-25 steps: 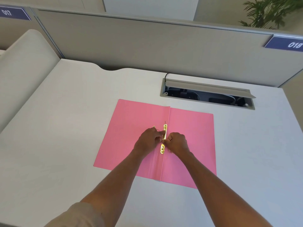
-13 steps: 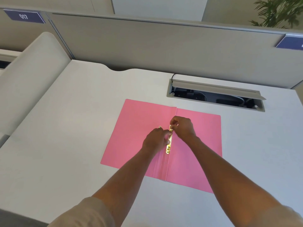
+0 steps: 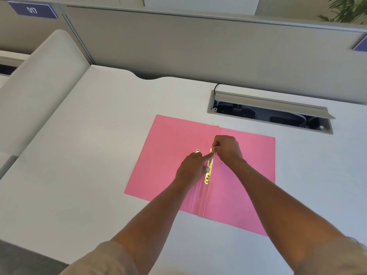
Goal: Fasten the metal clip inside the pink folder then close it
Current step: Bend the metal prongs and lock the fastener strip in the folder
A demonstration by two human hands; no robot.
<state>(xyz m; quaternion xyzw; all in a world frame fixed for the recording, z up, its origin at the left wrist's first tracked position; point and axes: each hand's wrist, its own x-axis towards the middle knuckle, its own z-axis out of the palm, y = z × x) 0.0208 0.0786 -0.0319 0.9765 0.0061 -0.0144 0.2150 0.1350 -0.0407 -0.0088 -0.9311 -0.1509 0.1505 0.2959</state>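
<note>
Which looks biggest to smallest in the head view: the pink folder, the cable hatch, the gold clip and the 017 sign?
1. Folder, largest by far.
2. Cable hatch.
3. 017 sign, though it sits farther away, so its true size is unsure.
4. Clip, smallest, partly hidden by the hands.

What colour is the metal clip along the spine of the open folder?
Shiny gold, brass-like; the metal clip shows best in the head view, against the pink folder.

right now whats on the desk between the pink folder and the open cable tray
Nothing: in the head view the strip of white desk between the pink folder and the cable tray is bare.
</note>
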